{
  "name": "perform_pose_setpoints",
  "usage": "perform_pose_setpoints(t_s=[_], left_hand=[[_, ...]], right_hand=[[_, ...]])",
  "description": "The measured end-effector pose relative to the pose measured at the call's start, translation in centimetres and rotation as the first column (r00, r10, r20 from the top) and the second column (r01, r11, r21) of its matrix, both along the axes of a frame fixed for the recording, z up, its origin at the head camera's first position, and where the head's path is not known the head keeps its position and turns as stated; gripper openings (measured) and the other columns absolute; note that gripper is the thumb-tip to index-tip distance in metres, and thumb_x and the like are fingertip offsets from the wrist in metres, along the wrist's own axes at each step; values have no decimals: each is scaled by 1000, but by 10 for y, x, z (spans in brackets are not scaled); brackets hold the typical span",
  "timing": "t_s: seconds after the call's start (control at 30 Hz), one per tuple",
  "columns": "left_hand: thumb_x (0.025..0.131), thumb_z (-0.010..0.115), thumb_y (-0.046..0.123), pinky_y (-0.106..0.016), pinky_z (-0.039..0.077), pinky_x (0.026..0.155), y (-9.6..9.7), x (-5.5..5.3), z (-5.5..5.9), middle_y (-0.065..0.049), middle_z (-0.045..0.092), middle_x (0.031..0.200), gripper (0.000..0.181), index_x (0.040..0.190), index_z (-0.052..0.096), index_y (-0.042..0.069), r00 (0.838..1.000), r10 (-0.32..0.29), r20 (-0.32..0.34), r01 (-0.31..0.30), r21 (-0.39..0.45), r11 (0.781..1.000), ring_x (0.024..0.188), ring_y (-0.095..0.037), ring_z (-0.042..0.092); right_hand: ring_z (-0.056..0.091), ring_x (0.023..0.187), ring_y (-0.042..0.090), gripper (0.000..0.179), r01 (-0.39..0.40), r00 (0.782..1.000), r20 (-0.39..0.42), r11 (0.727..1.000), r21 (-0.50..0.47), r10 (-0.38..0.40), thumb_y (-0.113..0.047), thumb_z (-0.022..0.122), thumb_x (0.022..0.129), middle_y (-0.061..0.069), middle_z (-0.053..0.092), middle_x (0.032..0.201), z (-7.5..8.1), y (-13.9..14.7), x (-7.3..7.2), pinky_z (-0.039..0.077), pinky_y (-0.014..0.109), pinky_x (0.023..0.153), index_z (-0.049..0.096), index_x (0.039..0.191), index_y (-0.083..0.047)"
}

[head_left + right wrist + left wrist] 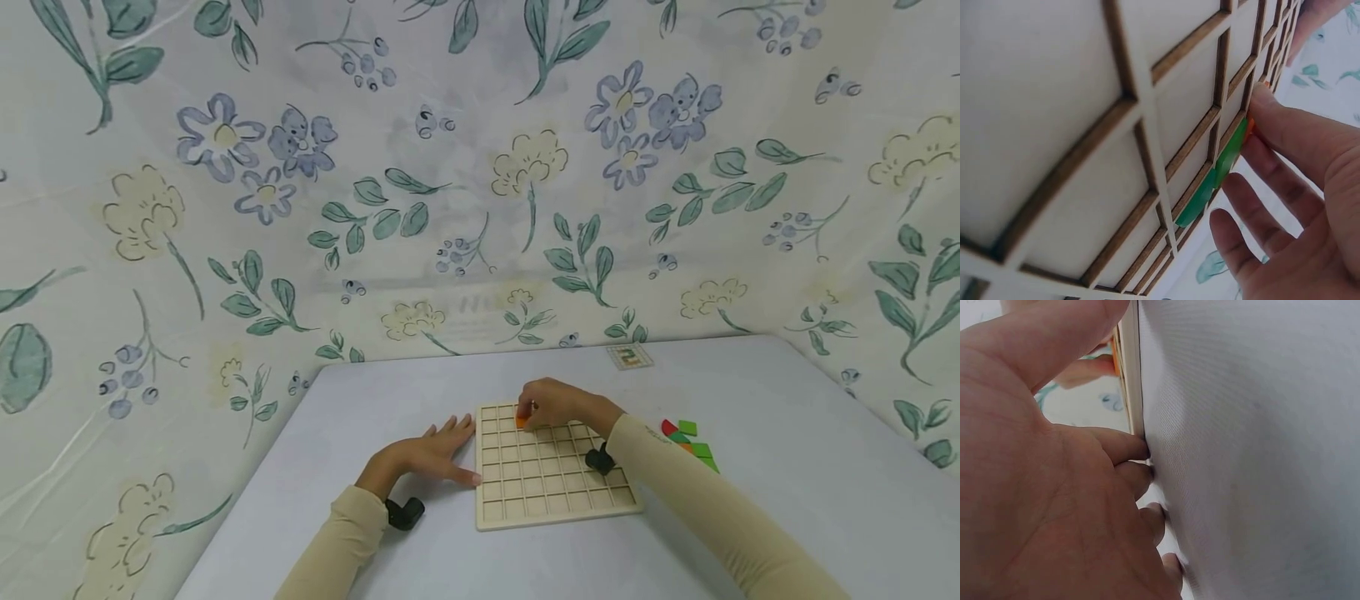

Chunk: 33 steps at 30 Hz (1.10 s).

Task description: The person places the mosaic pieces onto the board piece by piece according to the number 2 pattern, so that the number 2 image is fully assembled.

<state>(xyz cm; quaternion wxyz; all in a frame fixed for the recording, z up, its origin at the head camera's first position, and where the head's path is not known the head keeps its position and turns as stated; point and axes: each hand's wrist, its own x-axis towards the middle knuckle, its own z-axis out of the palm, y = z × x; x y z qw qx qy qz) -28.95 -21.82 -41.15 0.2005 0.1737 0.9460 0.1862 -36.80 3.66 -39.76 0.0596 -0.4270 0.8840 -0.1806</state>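
A pale wooden grid board (540, 479) with raised dividers lies on the table. My right hand (555, 404) is over its far part, pinching a small orange piece (521, 422) between thumb and index finger at the far-left cells. In the right wrist view, a bright green piece (1230, 153) and a dark green piece (1197, 200) sit in cells beside the orange one. My left hand (431, 454) rests on the table at the board's left side, fingers spread and extended, thumb tip at the board's edge. The orange piece's exact shape is partly hidden by the fingers.
Right of the board lie several loose pieces, among them a red piece (668, 427), a green square (687, 427) and a larger green piece (703, 452), partly behind the right sleeve. A small patterned card (630, 357) lies near the table's far edge, before a floral cloth (465, 208).
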Motion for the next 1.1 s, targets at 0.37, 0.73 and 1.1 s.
perform_pose_setpoints(t_s=[0.37, 0.73, 1.1], left_hand=[[83, 72, 54, -59, 3, 125, 3, 0, 3, -13, 9, 169, 106, 161, 17, 8, 1000, -8, -4, 8, -1, 1000, 157, -35, 2], [83, 73, 51, -60, 3, 124, 2, 2, 3, -15, 10, 169, 105, 160, 18, 5, 1000, -23, -11, 24, 19, 1000, 156, -37, 2], [83, 72, 54, -59, 3, 125, -1, -2, -2, -14, 10, 169, 106, 160, 17, 6, 999, -29, -21, 29, 3, 1000, 157, -37, 2]], right_hand=[[62, 93, 16, 13, -11, 1000, 9, 1000, 1, 11, -13, 77, 87, 5, 68, 100, 2, 3, 0, 53, 29, 82, 74, 97, -6], [63, 104, 23, 27, -58, 998, 9, 998, -25, 59, -17, 74, 91, 9, 67, 111, 3, 11, 2, 54, 33, 90, 71, 115, -3], [66, 105, 25, 27, -79, 997, 14, 990, -117, 81, -16, 70, 95, 13, 67, 117, 22, 44, 10, 56, 31, 91, 67, 118, -2]])
